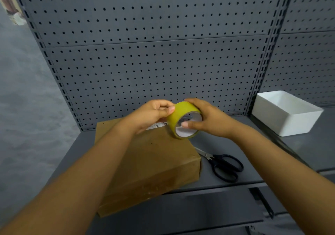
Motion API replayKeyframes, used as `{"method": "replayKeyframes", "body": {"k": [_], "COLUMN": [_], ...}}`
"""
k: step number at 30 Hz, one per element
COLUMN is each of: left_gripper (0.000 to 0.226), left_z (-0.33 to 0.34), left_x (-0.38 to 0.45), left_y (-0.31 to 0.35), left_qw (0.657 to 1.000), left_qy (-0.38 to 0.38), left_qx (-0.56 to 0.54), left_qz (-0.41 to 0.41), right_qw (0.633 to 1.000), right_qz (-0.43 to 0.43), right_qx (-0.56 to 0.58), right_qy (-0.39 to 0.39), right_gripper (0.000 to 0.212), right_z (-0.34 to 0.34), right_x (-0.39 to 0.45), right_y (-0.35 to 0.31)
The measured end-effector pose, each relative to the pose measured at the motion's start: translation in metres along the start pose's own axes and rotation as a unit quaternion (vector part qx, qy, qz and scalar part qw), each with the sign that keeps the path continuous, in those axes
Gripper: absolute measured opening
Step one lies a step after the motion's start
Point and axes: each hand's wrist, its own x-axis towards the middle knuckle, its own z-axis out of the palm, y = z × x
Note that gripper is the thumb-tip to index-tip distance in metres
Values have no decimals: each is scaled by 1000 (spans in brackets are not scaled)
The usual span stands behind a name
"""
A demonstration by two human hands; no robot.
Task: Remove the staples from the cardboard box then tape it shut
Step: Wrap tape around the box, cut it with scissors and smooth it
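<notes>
A brown cardboard box (154, 164) lies flat on the grey shelf, its flaps down and a white label partly showing near its far edge. Above its far right corner I hold a yellowish roll of tape (178, 117). My right hand (206, 120) grips the roll, thumb inside the white core and fingers over the outside. My left hand (154, 115) has its curled fingers at the roll's outer surface on the left side, thumb and fingertips pinched at the tape. No staples are visible from here.
Black-handled scissors (223, 165) lie on the grey shelf (244, 136) just right of the box. A white plastic bin (286, 114) stands at the back right. A grey pegboard wall (154, 57) rises behind. The shelf's front edge runs below the box.
</notes>
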Motion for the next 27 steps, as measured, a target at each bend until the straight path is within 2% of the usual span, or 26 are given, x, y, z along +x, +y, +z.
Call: {"method": "replayKeyframes", "body": {"k": [2, 5, 6, 8, 10, 12, 16, 22, 27], "left_gripper": [20, 21, 21, 20, 22, 25, 36, 29, 27], "left_z": [2, 8, 9, 14, 19, 22, 23, 21, 17], "left_x": [0, -1, -1, -3, -4, -5, -6, -6, -3], "left_y": [-3, -8, -10, -13, -16, -16, -16, -17, -16], "left_qw": [1000, 998, 997, 994, 991, 988, 989, 989, 994], "left_qy": [10, 17, 19, 28, 43, 51, 45, 41, 24], "left_qx": [-23, -56, -71, -101, -125, -143, -142, -142, -106], "left_qz": [4, 9, 8, 9, 14, 14, 4, 16, 17], "right_qw": [998, 988, 985, 969, 941, 929, 929, 927, 937], "right_qz": [27, 122, 162, 227, 259, 269, 284, 331, 329], "right_qx": [49, 80, 38, -87, -191, -228, -232, -173, -52], "right_qy": [11, 48, 37, -31, -101, -111, -54, 33, 102], "right_gripper": [77, 57, 51, 42, 47, 52, 46, 33, 39], "right_z": [1, 5, 6, 11, 18, 26, 38, 40, 45], "right_x": [-16, -41, -48, -62, -72, -79, -86, -101, -113], "right_y": [6, 25, 33, 47, 54, 53, 46, 32, 21]}}
